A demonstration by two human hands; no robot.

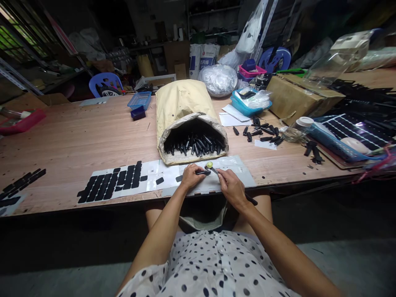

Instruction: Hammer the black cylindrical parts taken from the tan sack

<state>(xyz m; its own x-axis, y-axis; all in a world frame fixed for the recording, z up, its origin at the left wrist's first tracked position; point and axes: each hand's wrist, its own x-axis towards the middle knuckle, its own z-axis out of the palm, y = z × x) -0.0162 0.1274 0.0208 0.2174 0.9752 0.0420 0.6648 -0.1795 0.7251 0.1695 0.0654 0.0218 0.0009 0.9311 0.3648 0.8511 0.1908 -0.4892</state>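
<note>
My left hand (191,176) is closed in a pinch on a small black part (203,172) just above the table's front edge. My right hand (231,188) is closed on a thin black tool (251,201) whose tip reaches toward that part; a small yellow-green bit (209,165) shows at the tip. Both hands hover over white backing sheets (167,176). Rows of black rectangular stickers (113,182) cover the sheets' left half. A tan sack (182,119) lies on its side right behind my hands, its open mouth full of black stick-shaped parts (194,145).
Loose black parts (261,132) lie scattered to the right near a clear jar (298,128) and a blue tray (343,138). A cardboard box (297,97), blue baskets (140,100) and bags stand at the back. More black stickers (20,184) sit at the far left.
</note>
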